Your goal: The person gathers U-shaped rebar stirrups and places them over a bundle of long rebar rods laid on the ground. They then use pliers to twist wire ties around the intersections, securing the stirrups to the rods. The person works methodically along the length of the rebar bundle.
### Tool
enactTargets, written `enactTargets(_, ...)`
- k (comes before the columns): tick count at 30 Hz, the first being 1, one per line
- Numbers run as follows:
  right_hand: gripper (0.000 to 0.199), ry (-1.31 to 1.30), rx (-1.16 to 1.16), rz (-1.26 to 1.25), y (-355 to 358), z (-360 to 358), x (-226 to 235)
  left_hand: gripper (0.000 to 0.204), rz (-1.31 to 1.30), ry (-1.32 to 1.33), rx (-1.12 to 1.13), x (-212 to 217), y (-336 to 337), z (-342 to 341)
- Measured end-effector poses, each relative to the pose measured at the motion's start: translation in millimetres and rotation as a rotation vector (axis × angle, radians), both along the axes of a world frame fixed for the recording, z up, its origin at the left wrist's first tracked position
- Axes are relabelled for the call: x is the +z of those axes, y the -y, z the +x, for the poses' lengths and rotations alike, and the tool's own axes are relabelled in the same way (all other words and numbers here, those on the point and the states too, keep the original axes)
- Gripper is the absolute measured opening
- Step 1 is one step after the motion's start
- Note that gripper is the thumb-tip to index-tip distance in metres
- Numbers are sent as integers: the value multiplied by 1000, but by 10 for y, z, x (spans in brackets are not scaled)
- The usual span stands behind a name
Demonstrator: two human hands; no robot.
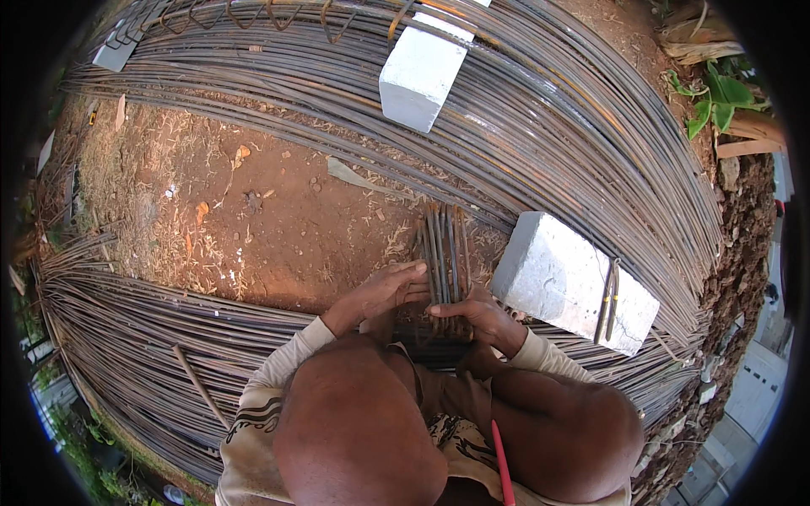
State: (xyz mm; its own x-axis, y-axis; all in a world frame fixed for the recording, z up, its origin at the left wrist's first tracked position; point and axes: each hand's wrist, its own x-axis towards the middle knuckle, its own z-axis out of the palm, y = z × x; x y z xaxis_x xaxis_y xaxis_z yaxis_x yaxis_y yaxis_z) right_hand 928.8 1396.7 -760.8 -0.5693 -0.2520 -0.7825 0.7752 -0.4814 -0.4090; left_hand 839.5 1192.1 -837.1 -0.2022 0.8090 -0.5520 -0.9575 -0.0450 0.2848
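I have the right grip (488, 320) clasping a bundle of steel bars (453, 253), while my left grip (388, 291) is straight-fingered, unclenched, alongside it.

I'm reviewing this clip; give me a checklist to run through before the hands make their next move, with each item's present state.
1. Right hand gripping the bundle of metal bars: ok, thumb laid across the bars.
2. Left hand in position: ok, at the bundle's left side, fingers fairly straight.
3. Far ends of the bars lined up: not ok, they look uneven.
4. Near ends of the bars lined up: cannot tell, shade and the right hand obscure them.
5. Dark two-handled tool set down: ok, it lies on the nearer white block.
6. Red stick-like object by the lap secured: cannot tell.
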Motion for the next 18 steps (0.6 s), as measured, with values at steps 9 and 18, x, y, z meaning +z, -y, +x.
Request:
enactTargets(9,40,-205,214,205,35,-9,-49,34,-157,-23,198,44,-251,65)
enactTargets(18,54,-178,80,244,279,75,-703,30,-311,-180,140,-102,-61,-16)
